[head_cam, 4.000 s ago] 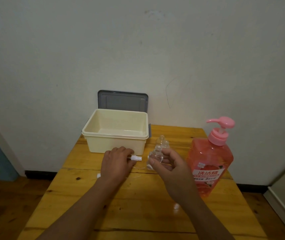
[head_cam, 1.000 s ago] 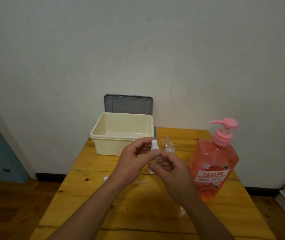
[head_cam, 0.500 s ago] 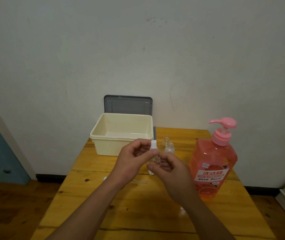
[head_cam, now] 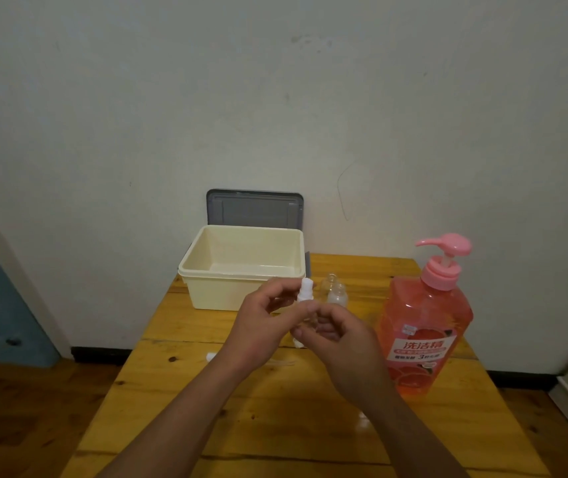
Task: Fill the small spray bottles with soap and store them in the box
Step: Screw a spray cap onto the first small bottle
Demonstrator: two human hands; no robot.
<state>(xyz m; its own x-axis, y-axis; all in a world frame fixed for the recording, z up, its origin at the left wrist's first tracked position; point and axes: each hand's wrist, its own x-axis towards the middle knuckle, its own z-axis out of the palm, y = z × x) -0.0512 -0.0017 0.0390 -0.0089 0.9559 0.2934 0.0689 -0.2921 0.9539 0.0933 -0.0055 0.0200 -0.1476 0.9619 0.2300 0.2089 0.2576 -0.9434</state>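
1. Up from the table [head_cam: 275,426] since four seconds ago has come the left hand [head_cam: 263,327], carrying the white spray top [head_cam: 306,290] onto the neck of the small bottle [head_cam: 306,325]; the right hand [head_cam: 343,341] holds that bottle above the planks, in front of the box [head_cam: 241,273].
2. Left thumb and forefinger pinch the spray top; right fingers curl round the clear body below; whether it holds soap I cannot tell.
3. It looks like light, thin, smooth plastic; probably slippery if soapy, and a hard squeeze may buckle it; best gripped round the body while the top is turned.
4. Two open bottles [head_cam: 337,294] stand just behind the hands, easy to knock; the soap bottle [head_cam: 424,339] stands near the right wrist, likely heavy.
5. The box is open, its lid [head_cam: 255,208] leaning on the wall; the path over its front rim looks free; the near planks offer elbow room.
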